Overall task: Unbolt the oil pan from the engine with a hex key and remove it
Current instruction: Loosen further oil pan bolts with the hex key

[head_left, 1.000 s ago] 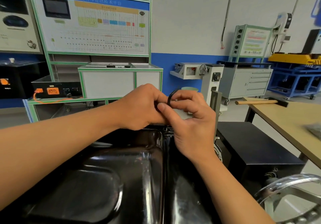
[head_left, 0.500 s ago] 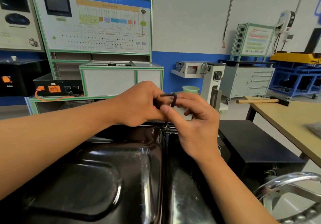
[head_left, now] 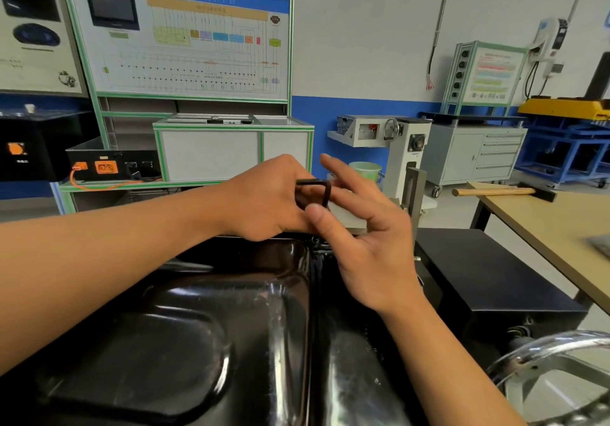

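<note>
Workshop, glossy black pan (head_left: 198,326): pinches bent key (head_left: 327,192) in left grip (head_left: 270,201); right grip (head_left: 373,247) loose, fingers spread beside it.

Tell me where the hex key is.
Head view, centre: the hex key is gripped by the left hand, above the far edge of the oil pan.

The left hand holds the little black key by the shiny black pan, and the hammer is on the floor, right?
Not quite. The hammer lies on the wooden table, not the floor, as the head view shows. The left hand does hold the black hex key by the shiny black oil pan.
</note>
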Available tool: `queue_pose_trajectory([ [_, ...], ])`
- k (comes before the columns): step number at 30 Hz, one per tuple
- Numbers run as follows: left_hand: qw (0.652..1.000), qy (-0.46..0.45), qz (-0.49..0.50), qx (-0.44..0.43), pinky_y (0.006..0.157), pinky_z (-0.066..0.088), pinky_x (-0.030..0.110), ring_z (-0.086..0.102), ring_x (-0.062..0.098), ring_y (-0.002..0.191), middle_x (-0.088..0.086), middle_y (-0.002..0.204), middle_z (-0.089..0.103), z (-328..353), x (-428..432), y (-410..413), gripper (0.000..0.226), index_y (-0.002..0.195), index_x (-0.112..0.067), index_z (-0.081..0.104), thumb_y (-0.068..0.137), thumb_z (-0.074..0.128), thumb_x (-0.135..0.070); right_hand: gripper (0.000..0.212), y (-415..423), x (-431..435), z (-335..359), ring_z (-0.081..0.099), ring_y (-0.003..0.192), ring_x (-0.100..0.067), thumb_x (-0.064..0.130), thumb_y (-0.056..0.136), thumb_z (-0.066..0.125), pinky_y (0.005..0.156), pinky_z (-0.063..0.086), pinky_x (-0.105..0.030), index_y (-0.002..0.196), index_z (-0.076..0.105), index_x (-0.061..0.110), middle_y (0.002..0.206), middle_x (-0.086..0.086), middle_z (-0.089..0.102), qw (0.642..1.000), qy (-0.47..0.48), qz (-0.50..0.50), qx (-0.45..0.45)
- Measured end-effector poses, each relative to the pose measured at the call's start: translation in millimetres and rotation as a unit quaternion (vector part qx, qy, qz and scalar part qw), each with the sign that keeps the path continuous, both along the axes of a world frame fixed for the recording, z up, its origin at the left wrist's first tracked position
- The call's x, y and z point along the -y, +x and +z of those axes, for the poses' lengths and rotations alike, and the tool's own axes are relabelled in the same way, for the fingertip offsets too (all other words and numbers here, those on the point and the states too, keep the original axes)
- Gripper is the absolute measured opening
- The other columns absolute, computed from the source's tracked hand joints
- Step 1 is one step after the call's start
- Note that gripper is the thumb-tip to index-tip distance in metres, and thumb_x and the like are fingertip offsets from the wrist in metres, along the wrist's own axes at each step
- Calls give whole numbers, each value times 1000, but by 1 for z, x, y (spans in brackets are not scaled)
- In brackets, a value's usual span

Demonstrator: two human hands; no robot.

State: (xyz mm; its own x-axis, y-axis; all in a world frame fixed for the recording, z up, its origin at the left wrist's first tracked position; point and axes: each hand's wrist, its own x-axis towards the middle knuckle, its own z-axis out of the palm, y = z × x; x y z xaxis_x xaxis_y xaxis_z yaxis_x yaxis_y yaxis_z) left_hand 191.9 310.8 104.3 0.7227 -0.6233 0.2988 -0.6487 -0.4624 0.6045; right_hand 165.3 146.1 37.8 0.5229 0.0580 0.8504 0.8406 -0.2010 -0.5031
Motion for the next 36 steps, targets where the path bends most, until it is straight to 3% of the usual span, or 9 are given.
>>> queue_pose_trajectory([
  [6, 998, 1, 48, 47, 62, 39, 30, 46, 15, 61, 30, 72, 62, -2, 9, -2, 13, 75, 3, 73, 75, 82, -6, 21, 4, 1, -1, 69, 101, -16, 8, 70, 88, 92, 52, -33, 83, 76, 19, 100, -1, 73, 994, 95, -52, 7],
  [11, 998, -14, 46, 41, 57, 40, 22, 47, 3, 52, -10, 52, 56, -2, 9, 0, 26, 59, -24, 70, 75, 82, -8, 11, 4, 4, -2, 66, 101, -11, 13, 76, 83, 91, 51, -37, 79, 74, 18, 95, 9, 72, 994, 72, -80, 21],
  [14, 1000, -4, -22, -16, 67, 49, 11, 65, -3, 67, -15, 70, 72, 1, 4, -3, 24, 82, -29, 78, 83, 77, -4, 5, 6, 7, -3, 64, 104, -17, 12, 82, 78, 92, 51, -43, 85, 74, 11, 101, 1, 73, 994, 51, -92, 20],
  [18, 999, 26, -23, -8, 89, 56, 28, 73, 9, 92, -6, 94, 78, 4, -2, -3, 20, 104, -20, 77, 93, 67, -7, 12, 7, 7, -3, 62, 110, -21, 10, 88, 69, 96, 49, -34, 96, 75, 4, 110, -4, 72, 995, 3, -98, 36],
  [22, 1000, 26, -6, 2, 78, 54, 32, 65, 6, 74, 0, 79, 76, 4, -1, -5, 16, 86, -28, 79, 90, 71, -15, 15, 4, 7, -2, 60, 110, -21, 10, 88, 69, 97, 47, -28, 101, 75, 5, 114, 1, 70, 995, -16, -89, 47],
  [25, 999, 41, 13, 32, 65, 48, 42, 51, 16, 64, 21, 71, 66, 4, 3, -4, 10, 78, -11, 76, 87, 75, -14, 19, 3, 5, -2, 63, 107, -20, 20, 80, 79, 94, 49, -31, 95, 77, 8, 108, 0, 73, 995, 15, -91, 41],
  [29, 998, 20, 18, 51, 56, 37, 23, 42, 6, 54, -3, 54, 51, 1, 8, -3, 22, 62, -17, 69, 81, 80, -11, 14, 3, 4, -2, 65, 100, -21, 17, 79, 81, 90, 51, -43, 92, 78, 14, 100, 2, 74, 995, 54, -78, 30],
  [31, 1000, 0, 4, 30, 57, 39, 12, 48, -1, 55, -12, 56, 58, 1, 7, -5, 27, 64, -29, 71, 81, 80, -11, 19, 2, 4, -2, 61, 107, -19, 17, 85, 76, 95, 49, -39, 103, 75, 19, 109, 5, 73, 998, 35, -57, 15],
  [36, 999, 10, -44, -14, 69, 45, 11, 59, -6, 68, -17, 69, 69, 3, 3, -8, 23, 82, -33, 75, 89, 72, -11, 23, 1, 5, 0, 54, 128, -17, 9, 97, 60, 105, 33, -15, 113, 72, 20, 129, 0, 67, 999, -40, 0, -19],
])
